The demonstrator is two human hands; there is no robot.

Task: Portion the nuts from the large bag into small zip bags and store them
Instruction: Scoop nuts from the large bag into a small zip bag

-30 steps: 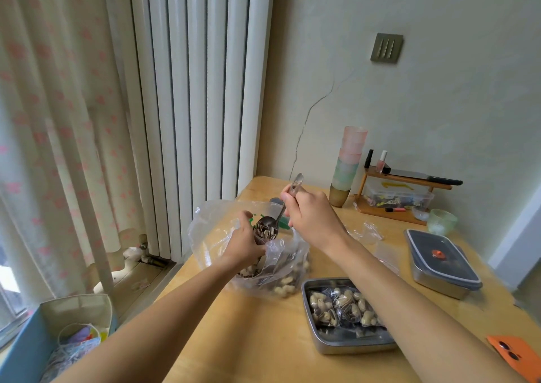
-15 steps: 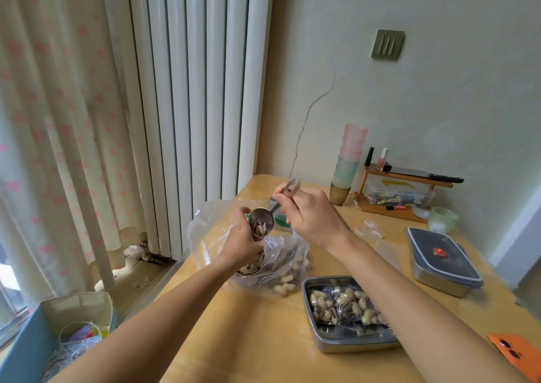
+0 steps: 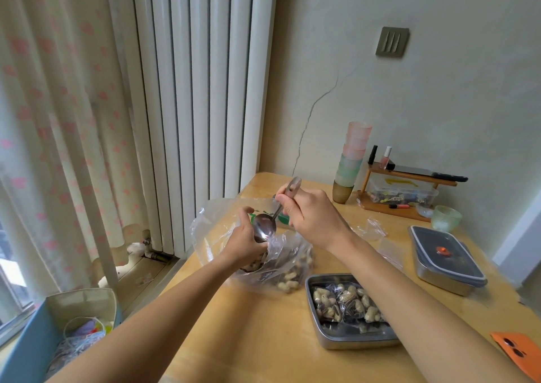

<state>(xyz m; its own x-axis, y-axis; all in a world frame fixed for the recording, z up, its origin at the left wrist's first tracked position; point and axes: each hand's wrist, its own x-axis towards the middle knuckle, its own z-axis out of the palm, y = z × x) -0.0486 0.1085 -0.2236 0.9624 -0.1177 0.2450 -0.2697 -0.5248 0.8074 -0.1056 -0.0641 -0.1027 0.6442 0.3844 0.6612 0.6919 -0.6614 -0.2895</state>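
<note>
A large clear plastic bag (image 3: 295, 268) of nuts lies on the wooden table (image 3: 263, 333). My left hand (image 3: 244, 240) grips a small zip bag at its mouth, just over the large bag; most of the small bag is hidden behind the hand. My right hand (image 3: 310, 215) holds a metal spoon (image 3: 265, 226) by its handle, its bowl tipped down at the small bag's opening and looking bare. An open steel tray (image 3: 314, 318) at the front right holds filled small zip bags (image 3: 345, 303) of nuts.
A lidded steel box (image 3: 445, 259) stands at the right. Empty zip bags (image 3: 371, 229) lie behind my right wrist. Stacked cups (image 3: 352, 160), a small wooden shelf (image 3: 409, 183) and a green glass bowl (image 3: 446, 217) stand by the wall. An orange phone (image 3: 518, 350) lies at the front right.
The spoon, full of nuts a second ago, has tipped toward the small bag in my left hand and its bowl now looks bare. Both hands stayed above the large bag.
</note>
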